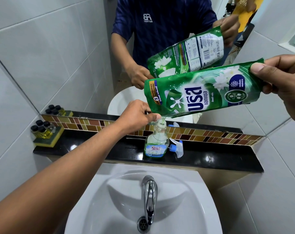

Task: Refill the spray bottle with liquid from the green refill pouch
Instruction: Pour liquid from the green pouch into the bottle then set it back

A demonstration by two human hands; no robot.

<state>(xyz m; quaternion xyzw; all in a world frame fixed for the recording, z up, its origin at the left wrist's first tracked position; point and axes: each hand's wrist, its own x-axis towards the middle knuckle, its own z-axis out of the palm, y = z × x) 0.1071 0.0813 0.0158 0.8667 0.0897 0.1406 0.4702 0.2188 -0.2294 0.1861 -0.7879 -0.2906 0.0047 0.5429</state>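
The green refill pouch (200, 92) is tilted with its cut corner down over the open neck of the clear spray bottle (156, 142), and a thin green stream runs into the neck. My left hand (138, 114) pinches the pouch's lower corner just above the bottle's mouth. My right hand (282, 81) grips the pouch's raised bottom end at the right. The bottle stands upright on the black ledge (92, 149) with green liquid in its lower part. Its white and blue spray head (176, 147) lies on the ledge just right of the bottle.
A white sink (185, 200) with a chrome tap (149, 195) lies below the ledge. Several small black-capped bottles (42, 128) sit on a yellow sponge at the ledge's left end. A mirror (92, 48) behind the ledge reflects the pouch and a person.
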